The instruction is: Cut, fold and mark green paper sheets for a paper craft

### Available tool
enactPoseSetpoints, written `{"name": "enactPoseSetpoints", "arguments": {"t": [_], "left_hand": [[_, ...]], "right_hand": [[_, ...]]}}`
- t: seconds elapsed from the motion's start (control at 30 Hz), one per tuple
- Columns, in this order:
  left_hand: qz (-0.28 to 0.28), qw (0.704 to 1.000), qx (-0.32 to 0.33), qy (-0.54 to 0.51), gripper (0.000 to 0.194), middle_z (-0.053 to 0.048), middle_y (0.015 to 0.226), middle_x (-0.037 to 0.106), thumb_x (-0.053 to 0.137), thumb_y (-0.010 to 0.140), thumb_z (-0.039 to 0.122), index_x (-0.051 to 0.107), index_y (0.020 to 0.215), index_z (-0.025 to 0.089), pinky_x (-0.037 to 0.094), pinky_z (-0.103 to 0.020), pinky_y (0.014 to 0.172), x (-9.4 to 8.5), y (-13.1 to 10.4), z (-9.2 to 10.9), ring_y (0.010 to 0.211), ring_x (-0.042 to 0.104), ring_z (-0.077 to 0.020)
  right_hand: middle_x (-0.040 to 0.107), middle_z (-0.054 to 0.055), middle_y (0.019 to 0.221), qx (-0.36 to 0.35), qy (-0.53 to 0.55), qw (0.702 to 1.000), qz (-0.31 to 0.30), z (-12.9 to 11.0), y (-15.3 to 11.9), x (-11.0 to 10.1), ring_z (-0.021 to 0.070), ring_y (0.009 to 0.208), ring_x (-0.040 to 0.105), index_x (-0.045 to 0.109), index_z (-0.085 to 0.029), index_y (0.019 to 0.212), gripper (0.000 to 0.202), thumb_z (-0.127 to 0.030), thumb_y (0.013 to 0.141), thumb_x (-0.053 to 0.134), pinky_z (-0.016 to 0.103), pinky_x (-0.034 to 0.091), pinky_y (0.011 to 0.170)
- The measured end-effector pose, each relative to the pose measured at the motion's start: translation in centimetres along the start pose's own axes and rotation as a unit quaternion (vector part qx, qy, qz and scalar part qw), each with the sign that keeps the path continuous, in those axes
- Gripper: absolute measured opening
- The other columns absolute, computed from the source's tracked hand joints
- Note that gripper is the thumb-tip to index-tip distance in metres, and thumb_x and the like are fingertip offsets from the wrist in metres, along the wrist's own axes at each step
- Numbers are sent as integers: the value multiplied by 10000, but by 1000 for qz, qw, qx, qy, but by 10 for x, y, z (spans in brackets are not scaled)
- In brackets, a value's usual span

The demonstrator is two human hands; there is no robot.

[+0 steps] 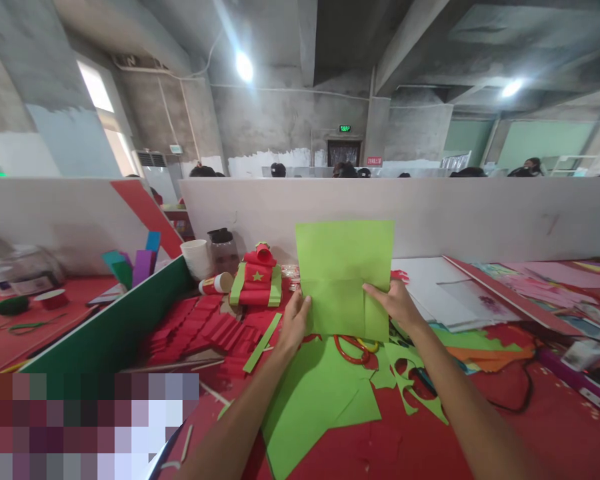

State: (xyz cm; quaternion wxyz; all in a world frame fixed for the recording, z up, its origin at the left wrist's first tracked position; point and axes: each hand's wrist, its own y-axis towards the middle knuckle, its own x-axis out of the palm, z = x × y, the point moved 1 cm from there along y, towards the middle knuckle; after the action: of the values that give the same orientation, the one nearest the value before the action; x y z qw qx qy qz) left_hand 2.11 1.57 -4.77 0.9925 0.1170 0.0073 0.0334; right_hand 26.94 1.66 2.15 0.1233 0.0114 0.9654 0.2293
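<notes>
Both hands hold up a sheet of light green paper point(345, 253), which has a crease across its middle. My left hand point(296, 319) pinches its lower left edge, and my right hand point(396, 303) grips the right edge with the thumb on the near face. Below it, on the red tabletop, lie a larger green paper piece point(315, 400) and cut green scraps point(407, 387) with round holes. The orange handles of scissors point(351, 350) show just under the raised sheet. A narrow green strip point(263, 343) rests left of my left forearm.
Folded red paper strips point(205, 327) and a red-and-green paper model with a gold star point(257, 277) stand at the left. Behind are stacked paper cups point(196, 259) and a dark-lidded bottle point(223, 250). A green divider point(115, 327) borders the left; white sheets point(445, 293) and a purple power strip point(575, 383) lie right.
</notes>
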Motion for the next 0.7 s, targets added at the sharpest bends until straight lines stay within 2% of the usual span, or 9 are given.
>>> {"name": "enactPoseSetpoints", "arguments": {"t": [0.1, 0.3, 0.5, 0.7], "left_hand": [[19, 1000, -9, 1, 675, 8, 1598, 213, 530, 853, 593, 355, 1453, 335, 220, -388, 1200, 4, -1, -3, 1471, 158, -241], [15, 998, 50, 26, 698, -16, 1596, 204, 503, 877, 577, 315, 1491, 305, 155, -380, 1213, 9, 1, -3, 1472, 119, -223], [16, 996, 79, 39, 711, 3, 1614, 128, 479, 900, 560, 251, 1516, 289, 91, -340, 1215, 9, -1, 3, 1479, 70, -207], [2, 998, 47, 30, 710, -57, 1612, 119, 438, 940, 503, 203, 1536, 198, 129, -382, 1207, 12, -3, 2, 1481, 84, -241]], "right_hand": [[735, 127, 1081, -10, -3, 1000, 3, -1, 0, 0, 293, 980, 703, 737, -142, 1032, 427, -447, 734, 731, 421, 554, 873], [723, 116, 1122, -29, -26, 999, 32, -1, 1, 0, 280, 1026, 686, 713, -156, 1065, 438, -433, 727, 741, 435, 522, 945], [735, 117, 1085, -34, -44, 998, 19, -8, -3, 1, 289, 994, 693, 727, -143, 1027, 392, -418, 748, 728, 428, 535, 926], [742, 118, 1060, -26, -75, 996, 33, 0, 1, -2, 290, 968, 700, 725, -151, 1011, 414, -466, 743, 725, 431, 550, 888]]}}
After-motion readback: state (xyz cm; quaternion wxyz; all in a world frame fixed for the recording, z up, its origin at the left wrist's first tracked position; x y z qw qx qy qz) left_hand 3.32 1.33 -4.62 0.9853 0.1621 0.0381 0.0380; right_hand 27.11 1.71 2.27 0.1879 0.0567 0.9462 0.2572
